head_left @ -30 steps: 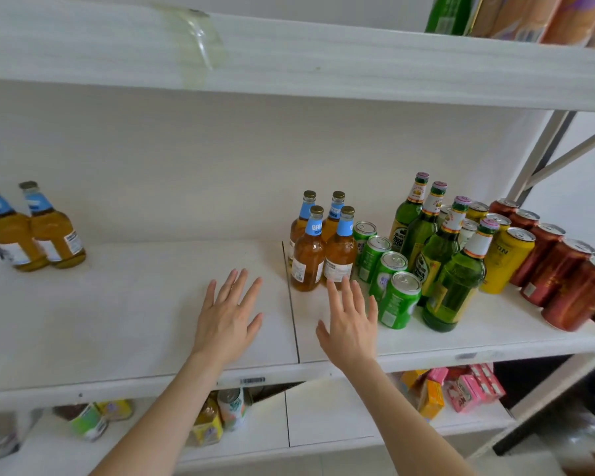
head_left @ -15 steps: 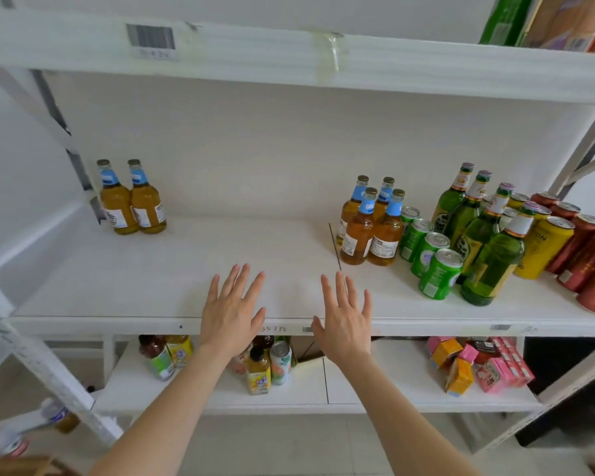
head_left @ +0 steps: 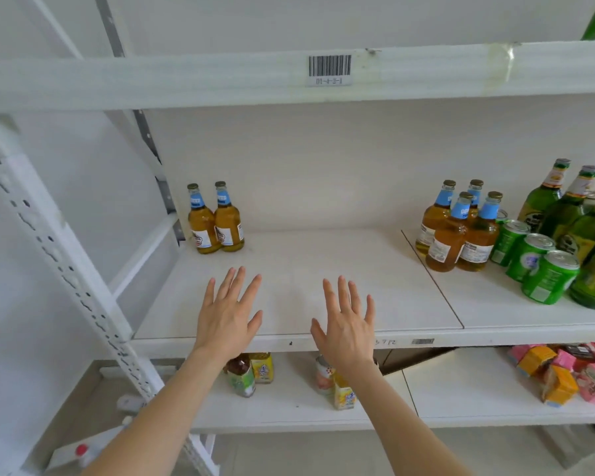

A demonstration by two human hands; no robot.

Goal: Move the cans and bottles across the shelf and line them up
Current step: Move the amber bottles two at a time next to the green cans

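Two amber bottles with blue neck labels point(head_left: 215, 219) stand side by side at the back left of the white shelf point(head_left: 323, 269). On the right stands a cluster of several more amber bottles point(head_left: 459, 231), then green cans point(head_left: 536, 261) and green bottles point(head_left: 577, 218), partly cut off by the frame edge. My left hand point(head_left: 228, 312) and my right hand point(head_left: 348, 322) hover flat over the shelf's front edge, fingers spread, holding nothing, well apart from every bottle.
A perforated white upright point(head_left: 66, 269) runs down the left side. The upper shelf's front beam point(head_left: 186, 77) with a barcode label point(head_left: 329, 68) hangs overhead. The lower shelf point(head_left: 461, 396) holds small bottles point(head_left: 246, 374) and pink and orange cartons point(head_left: 564, 372).
The view has swung left, so the two left bottles sit nearer the centre and the right cluster slides toward the edge. Both hands stay open over the shelf front.
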